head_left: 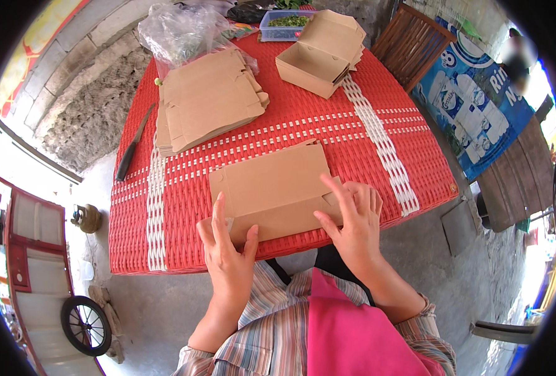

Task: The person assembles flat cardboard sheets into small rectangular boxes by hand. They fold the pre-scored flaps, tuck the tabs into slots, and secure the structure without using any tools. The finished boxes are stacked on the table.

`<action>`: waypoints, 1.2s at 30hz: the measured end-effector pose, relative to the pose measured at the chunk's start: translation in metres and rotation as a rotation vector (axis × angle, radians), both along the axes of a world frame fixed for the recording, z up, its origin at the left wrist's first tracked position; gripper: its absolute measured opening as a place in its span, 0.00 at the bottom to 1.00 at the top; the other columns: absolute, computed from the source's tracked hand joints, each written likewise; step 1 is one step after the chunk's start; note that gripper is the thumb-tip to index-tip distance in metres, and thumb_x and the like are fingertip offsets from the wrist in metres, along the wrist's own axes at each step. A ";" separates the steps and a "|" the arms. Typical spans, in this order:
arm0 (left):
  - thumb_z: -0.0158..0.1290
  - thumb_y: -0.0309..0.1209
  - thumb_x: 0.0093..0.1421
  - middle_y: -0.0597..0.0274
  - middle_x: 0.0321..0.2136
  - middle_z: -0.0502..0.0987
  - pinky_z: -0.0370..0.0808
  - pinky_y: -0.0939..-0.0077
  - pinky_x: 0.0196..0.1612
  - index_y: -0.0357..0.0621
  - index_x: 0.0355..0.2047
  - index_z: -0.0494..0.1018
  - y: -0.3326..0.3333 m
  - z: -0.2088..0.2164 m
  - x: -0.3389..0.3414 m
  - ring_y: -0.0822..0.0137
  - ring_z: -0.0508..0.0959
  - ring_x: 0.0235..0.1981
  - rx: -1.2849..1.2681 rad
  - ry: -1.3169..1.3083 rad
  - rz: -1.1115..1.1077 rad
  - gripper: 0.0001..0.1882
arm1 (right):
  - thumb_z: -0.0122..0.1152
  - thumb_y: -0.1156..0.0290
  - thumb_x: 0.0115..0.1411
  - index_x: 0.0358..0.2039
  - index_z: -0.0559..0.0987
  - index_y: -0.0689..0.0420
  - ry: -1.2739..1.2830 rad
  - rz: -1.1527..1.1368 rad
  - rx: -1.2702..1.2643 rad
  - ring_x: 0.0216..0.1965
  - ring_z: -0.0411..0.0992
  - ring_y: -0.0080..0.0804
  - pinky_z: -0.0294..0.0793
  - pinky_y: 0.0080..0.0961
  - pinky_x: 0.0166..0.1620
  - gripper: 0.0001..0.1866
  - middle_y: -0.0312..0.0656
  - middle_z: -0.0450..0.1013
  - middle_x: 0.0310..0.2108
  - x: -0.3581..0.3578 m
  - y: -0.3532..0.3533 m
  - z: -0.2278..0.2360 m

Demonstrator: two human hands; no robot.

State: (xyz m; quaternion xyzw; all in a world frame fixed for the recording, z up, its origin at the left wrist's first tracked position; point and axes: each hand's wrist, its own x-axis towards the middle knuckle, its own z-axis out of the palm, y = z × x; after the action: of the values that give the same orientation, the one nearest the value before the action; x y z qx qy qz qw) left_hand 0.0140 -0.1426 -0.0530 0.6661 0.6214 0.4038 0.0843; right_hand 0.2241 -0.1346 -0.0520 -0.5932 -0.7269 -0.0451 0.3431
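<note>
A brown cardboard box (272, 188) with its lid down lies at the near edge of the red woven table. My left hand (226, 245) grips its left front corner, thumb against the front wall and fingers along the left end. At the right end is my right hand (356, 219), its thumb by the front wall. Its index finger is stretched out over the box's side edge, and the fingers are apart. Beyond the box, a stack of flat cardboard blanks (212, 94) lies on the left. An open-lidded cardboard box (309, 66) stands at the far right.
The table (409, 156) bears a black-handled knife (127, 156) at its left edge. Farther back are a clear plastic bag (178, 34) and a blue-tinted tub (284, 25) of chopped greens. A wooden chair (409, 47) stands behind the right side; a wheel (86, 326) is at lower left.
</note>
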 end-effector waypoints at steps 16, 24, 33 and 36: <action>0.60 0.30 0.51 0.64 0.46 0.76 0.62 0.60 0.59 0.48 0.50 0.79 -0.018 -0.017 -0.008 0.65 0.75 0.46 0.124 0.316 -0.244 0.22 | 0.64 0.63 0.57 0.56 0.77 0.53 -0.026 0.378 -0.094 0.54 0.68 0.27 0.57 0.38 0.62 0.25 0.34 0.71 0.53 -0.037 -0.023 -0.011; 0.61 0.38 0.50 0.62 0.52 0.72 0.61 0.56 0.61 0.44 0.57 0.74 -0.025 -0.031 -0.007 0.63 0.71 0.53 0.109 0.428 -0.266 0.32 | 0.63 0.57 0.59 0.55 0.78 0.56 -0.148 0.381 -0.087 0.60 0.67 0.29 0.52 0.49 0.67 0.26 0.36 0.71 0.56 -0.037 -0.018 -0.013; 0.62 0.33 0.46 0.64 0.49 0.72 0.59 0.56 0.61 0.43 0.52 0.76 -0.021 -0.009 -0.006 0.59 0.70 0.54 0.066 0.473 -0.285 0.30 | 0.64 0.60 0.59 0.47 0.81 0.58 -0.147 0.397 -0.027 0.53 0.72 0.28 0.55 0.58 0.64 0.19 0.37 0.76 0.47 -0.033 -0.008 -0.008; 0.60 0.32 0.47 0.63 0.49 0.73 0.58 0.56 0.61 0.44 0.52 0.77 -0.022 -0.006 -0.013 0.59 0.70 0.56 0.062 0.499 -0.275 0.28 | 0.63 0.63 0.60 0.43 0.83 0.58 -0.143 0.369 0.025 0.48 0.75 0.26 0.56 0.58 0.63 0.15 0.36 0.78 0.40 -0.023 -0.006 -0.008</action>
State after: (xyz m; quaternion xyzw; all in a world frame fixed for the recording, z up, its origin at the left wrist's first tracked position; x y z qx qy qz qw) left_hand 0.0014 -0.1646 -0.0593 0.8252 0.5140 0.2310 -0.0375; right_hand 0.2011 -0.1403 -0.0599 -0.4407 -0.8452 -0.0324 0.3006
